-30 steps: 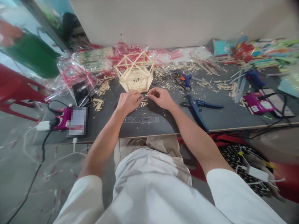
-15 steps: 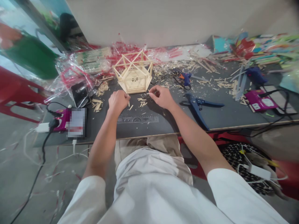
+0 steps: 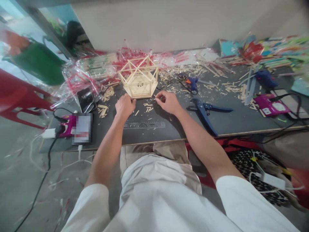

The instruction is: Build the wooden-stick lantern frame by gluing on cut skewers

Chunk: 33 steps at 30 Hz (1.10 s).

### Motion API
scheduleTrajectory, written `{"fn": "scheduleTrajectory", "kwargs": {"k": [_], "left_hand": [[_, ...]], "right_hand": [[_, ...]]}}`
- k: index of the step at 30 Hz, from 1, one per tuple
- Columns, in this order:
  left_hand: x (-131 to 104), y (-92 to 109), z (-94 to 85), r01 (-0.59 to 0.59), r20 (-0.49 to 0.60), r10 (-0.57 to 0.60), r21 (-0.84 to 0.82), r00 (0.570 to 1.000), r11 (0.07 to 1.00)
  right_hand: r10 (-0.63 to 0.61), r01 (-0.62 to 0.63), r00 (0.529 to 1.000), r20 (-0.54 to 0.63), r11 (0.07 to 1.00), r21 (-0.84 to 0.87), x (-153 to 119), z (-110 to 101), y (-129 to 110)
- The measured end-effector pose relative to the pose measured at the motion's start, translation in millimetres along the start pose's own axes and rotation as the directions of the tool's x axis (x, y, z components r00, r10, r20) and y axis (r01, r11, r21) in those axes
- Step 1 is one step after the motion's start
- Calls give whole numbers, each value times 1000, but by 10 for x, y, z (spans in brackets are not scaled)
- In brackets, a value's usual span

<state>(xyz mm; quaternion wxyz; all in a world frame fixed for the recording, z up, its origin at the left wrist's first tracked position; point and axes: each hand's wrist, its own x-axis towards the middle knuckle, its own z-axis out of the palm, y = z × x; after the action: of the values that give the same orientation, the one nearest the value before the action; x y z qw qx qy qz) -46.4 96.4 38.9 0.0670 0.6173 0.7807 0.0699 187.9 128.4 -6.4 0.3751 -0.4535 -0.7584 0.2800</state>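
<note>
A hexagonal frame of thin wooden sticks [image 3: 140, 91] stands on the dark table, with a flat base and an open lattice top. By its near left corner is my left hand [image 3: 125, 106], fingers closed; whatever they pinch is hidden. My right hand [image 3: 167, 101] is just off the near right corner, with thumb and forefinger pinching a short pale wooden stick [image 3: 155, 99]. Between my hands lie several loose cut sticks [image 3: 148, 108]. A clear plastic ruler [image 3: 145, 125] lies closer to the table's front edge.
Blue cutters [image 3: 205, 112] lie right of my right hand, a blue glue gun [image 3: 192, 84] behind them. At left are a phone [image 3: 82, 129] and a purple power strip [image 3: 70, 124]. Stick scraps and plastic wrappers [image 3: 96, 64] cover the back. A red stool [image 3: 21, 96] stands left.
The view has shifted slightly, so everything sits a little lower and to the right. Both hands stay by the wooden frame, the right still pinching its stick.
</note>
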Motion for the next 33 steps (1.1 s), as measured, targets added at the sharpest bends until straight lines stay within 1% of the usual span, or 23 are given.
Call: {"fn": "scheduleTrajectory", "kwargs": {"k": [3, 11, 18, 21, 26, 28, 29, 31, 33], "left_hand": [[11, -3, 28, -36, -19, 36, -37, 999, 999], [27, -50, 60, -119, -36, 117, -60, 992, 991], [22, -60, 55, -136, -40, 133, -75, 990, 988], [0, -33, 40, -141, -66, 135, -81, 989, 987], [-49, 17, 38, -175, -143, 159, -109, 977, 979], [-59, -1, -6, -225, -194, 196, -141, 961, 964], [-56, -25, -51, -266, -233, 226, -156, 946, 951], [-25, -101, -195, -358, -326, 290, -170, 900, 918], [45, -200, -394, -353, -433, 258, -154, 864, 923]], "right_hand": [[0, 0, 1000, 2, 1000, 7, 10, -1, 14], [3, -3, 1000, 6, 1000, -2, 10, 5, -24], [-17, 17, 1000, 9, 1000, -11, 7, 4, -4], [-31, 32, 999, 14, 999, -6, 11, -3, -6], [-46, 46, 999, 27, 999, -21, 13, -16, -27], [-38, 39, 999, 27, 999, -25, 6, -1, -31], [-34, 35, 999, 27, 999, -24, 1, 13, -30], [-35, 36, 999, 33, 999, -22, -10, 47, -24], [-45, 46, 998, 49, 999, -19, -19, 79, -16]]}}
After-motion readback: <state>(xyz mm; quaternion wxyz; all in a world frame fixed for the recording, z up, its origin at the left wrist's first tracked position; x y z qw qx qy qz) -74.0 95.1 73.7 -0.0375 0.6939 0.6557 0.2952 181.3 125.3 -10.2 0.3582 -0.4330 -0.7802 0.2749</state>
